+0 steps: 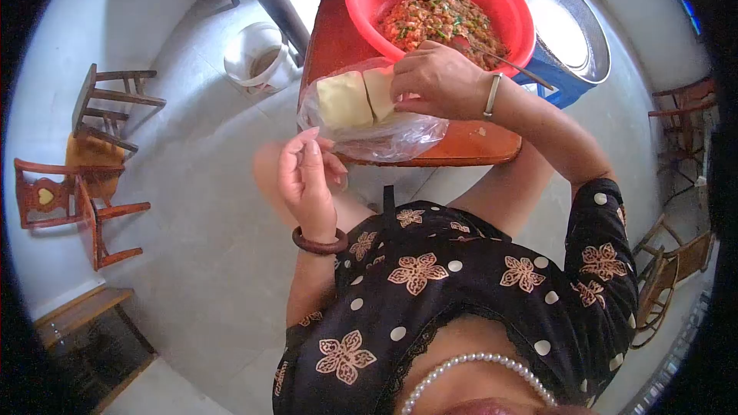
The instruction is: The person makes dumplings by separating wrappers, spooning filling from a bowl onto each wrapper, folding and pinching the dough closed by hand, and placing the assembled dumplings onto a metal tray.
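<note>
Two stacks of pale square wonton wrappers [344, 101] lie side by side on a clear plastic bag [384, 143]. My right hand [442, 81], a light bangle at its wrist, is over the right stack with its fingers bent and pinching at the wrappers' edge. Left of the bag, my left hand [306, 177] is raised with the palm turned up, fingers loosely curled and apart, holding nothing. Behind the wrappers stands a red basin [367, 11] of chopped filling [442, 19] with green bits. A metal-handled spoon [530, 75] rests in it.
Basin and bag sit on a reddish-brown chair seat [461, 150]. A white bucket [254, 54] is on the floor to the left. At the right, a large round metal pan [600, 54] rests on a blue container [565, 96]. Wooden chairs [96, 207] line the left wall.
</note>
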Tool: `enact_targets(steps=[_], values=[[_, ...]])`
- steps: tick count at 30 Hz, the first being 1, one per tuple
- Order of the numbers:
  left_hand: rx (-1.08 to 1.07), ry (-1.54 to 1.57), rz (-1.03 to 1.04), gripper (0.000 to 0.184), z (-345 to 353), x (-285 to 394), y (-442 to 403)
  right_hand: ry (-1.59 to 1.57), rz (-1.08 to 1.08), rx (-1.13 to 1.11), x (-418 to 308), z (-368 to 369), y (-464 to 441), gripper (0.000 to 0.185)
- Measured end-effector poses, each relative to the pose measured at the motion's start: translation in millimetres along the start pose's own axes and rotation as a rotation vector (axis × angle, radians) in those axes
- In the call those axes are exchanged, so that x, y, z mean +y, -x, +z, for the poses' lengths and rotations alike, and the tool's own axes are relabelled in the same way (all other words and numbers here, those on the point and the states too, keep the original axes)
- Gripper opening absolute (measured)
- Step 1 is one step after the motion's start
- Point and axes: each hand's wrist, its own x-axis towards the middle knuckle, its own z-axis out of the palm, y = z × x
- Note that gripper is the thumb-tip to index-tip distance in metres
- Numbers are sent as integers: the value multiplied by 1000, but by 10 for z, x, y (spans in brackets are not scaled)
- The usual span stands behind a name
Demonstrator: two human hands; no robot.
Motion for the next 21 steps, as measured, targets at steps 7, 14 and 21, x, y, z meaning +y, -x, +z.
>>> enact_targets(steps=[7,14,21], values=[[-34,25,-56,19,126,-57,-9,55,-27,-99,103,-156,-78,18],[-127,75,-82,18,234,-111,13,-141,83,-11,138,-175,-115,18],[-209,62,-95,17,304,-168,12,-104,115,-39,118,-137,-125,16]])
